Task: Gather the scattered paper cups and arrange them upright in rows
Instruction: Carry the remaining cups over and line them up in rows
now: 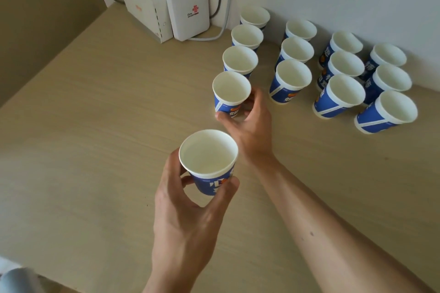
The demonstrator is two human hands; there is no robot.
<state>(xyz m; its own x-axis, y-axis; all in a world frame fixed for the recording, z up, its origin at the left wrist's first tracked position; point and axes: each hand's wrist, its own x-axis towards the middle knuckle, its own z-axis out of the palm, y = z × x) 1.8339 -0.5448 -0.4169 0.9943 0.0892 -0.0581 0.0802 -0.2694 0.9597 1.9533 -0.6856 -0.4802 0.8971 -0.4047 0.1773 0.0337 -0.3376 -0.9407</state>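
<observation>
while the left hand (pixel 185 209) grips a spare cup (pixel 208 162) over the desk's (pixel 83 126) front-middle, the right hand (pixel 250 126) grips the row cup (pixel 231 93), placing it 4th in the leftmost row, i judge. both cups: mouths up, long axis approx vertical. next calls for letting go, then seating the spare w/ an even gap. other rows (pixel 345 66) stand twd the back-right corner.

The left hand (pixel 188 216) and the right hand (pixel 252 131) are bare, and both forearms are uncovered right to the picture's edge. The right forearm (pixel 333 228) carries a small dark spot (pixel 312 233) midway along. Low in the left corner shows blurred, pale grey-blue cloth (pixel 14 279).
</observation>
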